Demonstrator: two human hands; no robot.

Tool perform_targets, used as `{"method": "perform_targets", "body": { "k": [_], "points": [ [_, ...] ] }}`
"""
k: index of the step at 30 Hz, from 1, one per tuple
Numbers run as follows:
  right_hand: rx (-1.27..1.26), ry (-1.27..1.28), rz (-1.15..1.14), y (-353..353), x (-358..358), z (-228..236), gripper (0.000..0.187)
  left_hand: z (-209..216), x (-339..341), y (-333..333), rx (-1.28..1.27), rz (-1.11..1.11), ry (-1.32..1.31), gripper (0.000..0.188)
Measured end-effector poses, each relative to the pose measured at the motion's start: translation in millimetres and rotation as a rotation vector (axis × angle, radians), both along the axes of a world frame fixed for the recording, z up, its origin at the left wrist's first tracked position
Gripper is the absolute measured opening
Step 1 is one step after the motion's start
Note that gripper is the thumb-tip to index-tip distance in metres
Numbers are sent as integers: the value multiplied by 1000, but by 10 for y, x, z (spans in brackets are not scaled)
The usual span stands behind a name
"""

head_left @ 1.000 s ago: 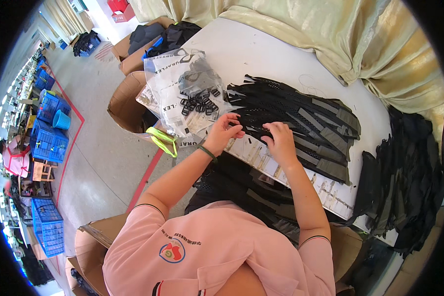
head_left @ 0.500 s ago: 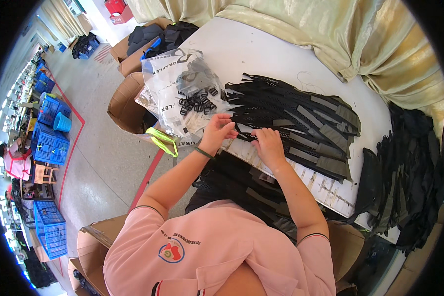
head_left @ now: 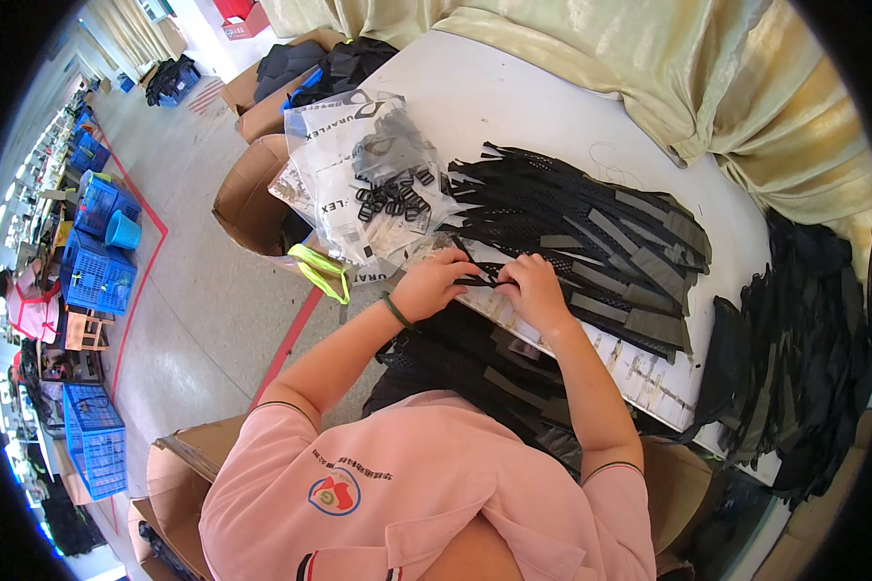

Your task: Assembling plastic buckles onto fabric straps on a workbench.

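Observation:
Near the table's front edge, my left hand [head_left: 438, 285] pinches a narrow black strap [head_left: 479, 280]. On the strap's other side, the fingers of my right hand [head_left: 535, 292] are closed on it, close to its end. The fingertips partly hide whatever small part sits there. Just beyond my hands lies a fanned-out pile of black mesh straps [head_left: 552, 208] with dark grey patches, their narrow ends toward my left hand. Black plastic buckles [head_left: 394, 197] lie on a clear printed plastic bag [head_left: 334, 145], left of the straps.
A white table [head_left: 533, 87] carries the work, with a pale gold curtain [head_left: 639, 58] behind it. Black fabric pieces [head_left: 794, 339] hang at the right. Cardboard boxes [head_left: 247, 198] stand at the left, with a yellow-green strip [head_left: 320, 271]. Blue crates [head_left: 97, 257] line the floor farther left.
My left hand has moved slightly down and to the right, its fingers now curled in closer to my right hand. The strap between my hands now shows more clearly.

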State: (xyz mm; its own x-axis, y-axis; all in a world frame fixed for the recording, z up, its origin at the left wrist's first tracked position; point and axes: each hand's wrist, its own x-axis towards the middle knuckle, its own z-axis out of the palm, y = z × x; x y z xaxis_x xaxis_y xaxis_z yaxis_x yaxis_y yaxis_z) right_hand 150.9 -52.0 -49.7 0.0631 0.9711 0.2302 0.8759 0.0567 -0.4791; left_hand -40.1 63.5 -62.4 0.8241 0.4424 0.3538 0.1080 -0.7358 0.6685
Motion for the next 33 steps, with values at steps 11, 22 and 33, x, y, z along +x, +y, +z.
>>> {"method": "perform_targets", "body": {
  "k": [11, 22, 33],
  "points": [
    [-364, 822, -17, -104, 221, 39, 16, 129, 29, 32, -122, -55, 153, 18],
    [-384, 843, -59, -131, 247, -23, 13, 305, 0, -14, -608, -124, 148, 26],
    [-378, 940, 27, -185, 249, -49, 14, 283, 15, -21, -682, -77, 143, 18]
  ]
}}
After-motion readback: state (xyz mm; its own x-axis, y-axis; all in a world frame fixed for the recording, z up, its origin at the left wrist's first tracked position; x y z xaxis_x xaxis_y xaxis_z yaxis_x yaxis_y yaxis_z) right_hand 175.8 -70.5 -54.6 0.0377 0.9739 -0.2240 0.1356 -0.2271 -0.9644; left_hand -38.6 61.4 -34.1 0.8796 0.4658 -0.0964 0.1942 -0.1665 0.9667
